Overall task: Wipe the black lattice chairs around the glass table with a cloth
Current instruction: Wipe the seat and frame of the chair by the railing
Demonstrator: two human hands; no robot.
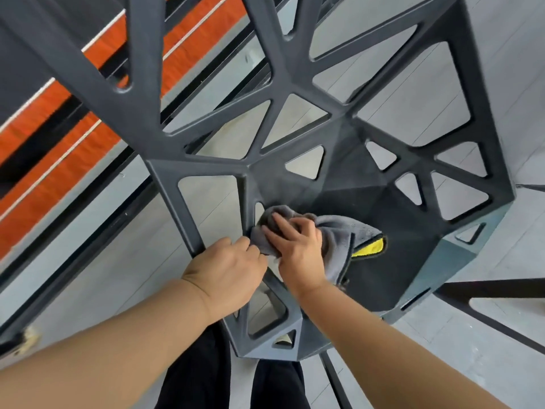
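Observation:
A black lattice chair (pixel 298 84) fills most of the view, seen from above, with triangular openings in its back and seat. A grey cloth (pixel 339 231) with a yellow underside lies bunched on the seat near its left edge. My right hand (pixel 298 246) presses the cloth onto the seat with straight fingers spread over it. My left hand (pixel 227 270) sits at the seat's left rim with curled fingers, touching the cloth's edge; whether it grips the rim or the cloth is hidden.
Grey floor tiles (pixel 501 335) show through the openings and around the chair. An orange and black striped surface (pixel 59 137) lies at the upper left. A dark chair leg (pixel 486 290) reaches in from the right. My legs in black trousers (pixel 200 379) stand below.

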